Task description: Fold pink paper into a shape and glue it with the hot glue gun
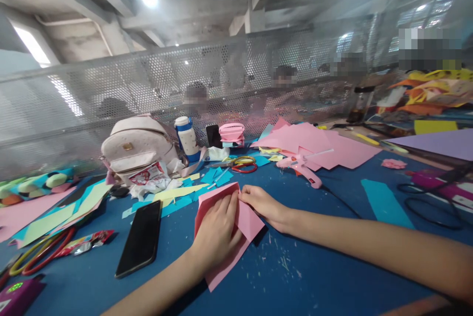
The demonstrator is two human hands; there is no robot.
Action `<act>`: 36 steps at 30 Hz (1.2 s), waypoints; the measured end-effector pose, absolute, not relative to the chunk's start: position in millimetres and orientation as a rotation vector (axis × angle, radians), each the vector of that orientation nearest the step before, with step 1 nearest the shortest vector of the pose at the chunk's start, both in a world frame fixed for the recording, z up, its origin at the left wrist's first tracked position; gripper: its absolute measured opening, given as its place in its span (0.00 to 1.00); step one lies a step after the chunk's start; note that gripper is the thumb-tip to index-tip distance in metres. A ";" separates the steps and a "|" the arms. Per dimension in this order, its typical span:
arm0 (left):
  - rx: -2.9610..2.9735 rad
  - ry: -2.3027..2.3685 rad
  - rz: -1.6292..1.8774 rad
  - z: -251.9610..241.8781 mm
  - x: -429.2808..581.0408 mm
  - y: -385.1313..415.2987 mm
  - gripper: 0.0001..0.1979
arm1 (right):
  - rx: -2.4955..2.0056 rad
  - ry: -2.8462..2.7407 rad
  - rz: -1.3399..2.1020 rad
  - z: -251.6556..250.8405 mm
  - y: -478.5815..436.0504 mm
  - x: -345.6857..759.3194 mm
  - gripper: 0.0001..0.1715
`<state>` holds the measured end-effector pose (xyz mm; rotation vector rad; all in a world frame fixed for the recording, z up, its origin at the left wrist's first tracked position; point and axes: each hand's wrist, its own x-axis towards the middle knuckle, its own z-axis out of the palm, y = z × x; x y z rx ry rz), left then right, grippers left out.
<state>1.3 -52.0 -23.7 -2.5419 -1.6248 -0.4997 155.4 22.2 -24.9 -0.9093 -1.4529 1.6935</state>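
A folded sheet of pink paper stands partly raised off the blue table in front of me. My left hand lies along its inner face, fingers stretched and close together, with the thumb by the front flap, holding the sheet. At the top right edge my right hand pinches the paper between thumb and curled fingers. The fingertips of the right hand are partly hidden by the fold. Just beyond the hands rest a pink glue gun with a black cord and scissors with red and yellow handles.
A black phone lies left, near a wrapped snack and more scissors. Behind are a pale backpack, a bottle, blue scraps and pink sheets. A perforated metal screen closes the far side; people sit beyond.
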 end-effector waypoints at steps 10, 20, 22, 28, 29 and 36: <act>-2.572 -1.712 -0.493 -21.7 8.2 -59.5 0.31 | -0.974 -1.429 1.637 -25.9 33.3 156.3 0.16; -2.586 -1.534 -0.602 -20.4 7.0 -61.5 0.29 | -1.002 -1.421 1.614 -25.1 37.6 156.5 0.15; -2.591 -1.493 -0.626 -18.4 7.1 -61.8 0.27 | -1.002 -1.428 1.597 -25.3 37.9 156.5 0.13; -2.595 -1.441 -0.834 -3.8 -3.7 -52.5 0.25 | -0.944 -1.470 1.528 -20.0 41.4 157.2 0.14; -2.585 -1.450 -0.878 -1.7 -6.0 -50.3 0.25 | -0.928 -1.476 1.527 -18.1 41.2 157.1 0.16; -2.644 -1.608 -1.153 1.1 -5.2 -47.3 0.23 | -0.825 -1.462 1.567 -6.4 25.4 156.3 0.18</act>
